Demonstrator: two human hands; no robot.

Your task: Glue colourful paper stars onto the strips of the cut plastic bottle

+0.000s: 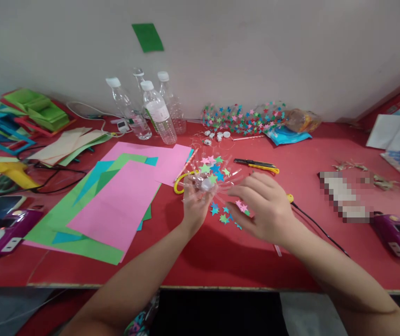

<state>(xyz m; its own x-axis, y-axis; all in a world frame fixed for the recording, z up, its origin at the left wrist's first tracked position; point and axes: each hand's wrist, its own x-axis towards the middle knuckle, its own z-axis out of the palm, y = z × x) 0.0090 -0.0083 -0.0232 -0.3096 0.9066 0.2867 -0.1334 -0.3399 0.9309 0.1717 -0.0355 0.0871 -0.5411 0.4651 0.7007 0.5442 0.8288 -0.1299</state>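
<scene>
My left hand (197, 205) is closed around the base of a clear plastic piece (206, 183) with thin strips fanning outward. Pink, green and blue paper stars (217, 173) sit on those strips. Just right of it, my right hand (264, 205) is raised with bent fingers near the strip ends; whether its fingertips pinch anything is too small to tell. Loose stars (224, 218) lie on the red table (200, 266) below the hands. The yellow handle of scissors (178, 183) shows beside my left hand.
Coloured paper sheets (115, 205) cover the left side. Several bottles (159, 114) stand behind, beside a star-covered clear bundle (243, 119). A yellow cutter (257, 165) lies beyond my right hand. A glue gun (14, 173) is far left; a purple power strip (399, 238) is far right.
</scene>
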